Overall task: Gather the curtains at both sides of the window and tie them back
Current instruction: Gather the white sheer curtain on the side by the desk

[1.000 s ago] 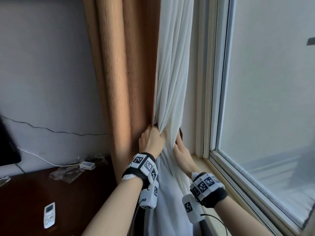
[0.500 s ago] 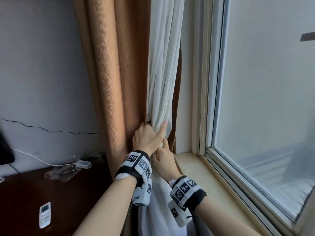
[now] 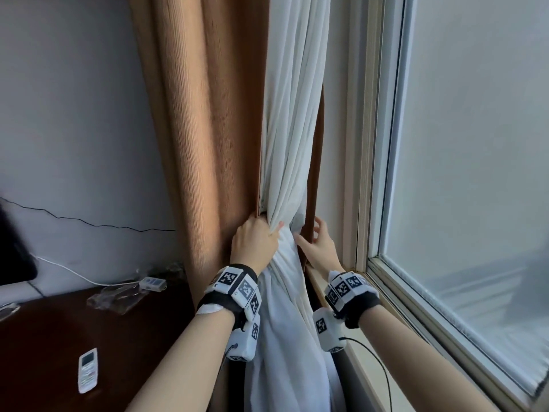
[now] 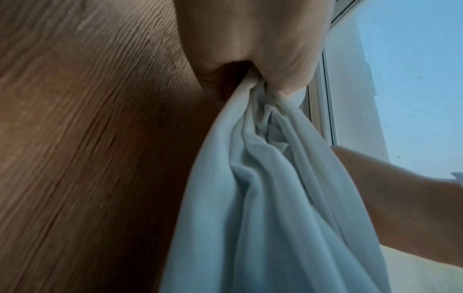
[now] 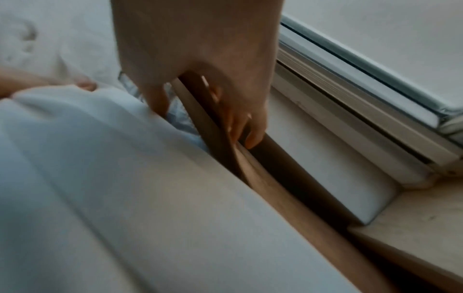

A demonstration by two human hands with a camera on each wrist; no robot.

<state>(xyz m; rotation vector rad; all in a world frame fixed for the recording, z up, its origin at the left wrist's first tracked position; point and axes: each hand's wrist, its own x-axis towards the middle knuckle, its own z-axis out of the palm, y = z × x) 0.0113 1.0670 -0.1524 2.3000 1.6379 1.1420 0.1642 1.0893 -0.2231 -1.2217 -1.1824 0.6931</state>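
Lying farthest left of the white curtain, a remote control is resting on a dark desk, with a small white adapter and its cable nearer the wall. Hanging just left of the white curtain and touching it, the brown curtain is falling in thick folds. Bunching the white curtain at sill height, the left hand is clenching a fistful of it, fingers curled tight round the gathered cloth. Just right of the white curtain, the right hand is reaching in with loosely bent fingers touching a narrow brown curtain edge, thumb against the white cloth; it is not yet closing on anything. Farther right, the window is standing bare. Judging from this, nothing is tied yet. Slack cloth could be slipping out of the left fist if the grip eases, and the brown edge could be escaping the right fingers, leaving the bundle uneven.
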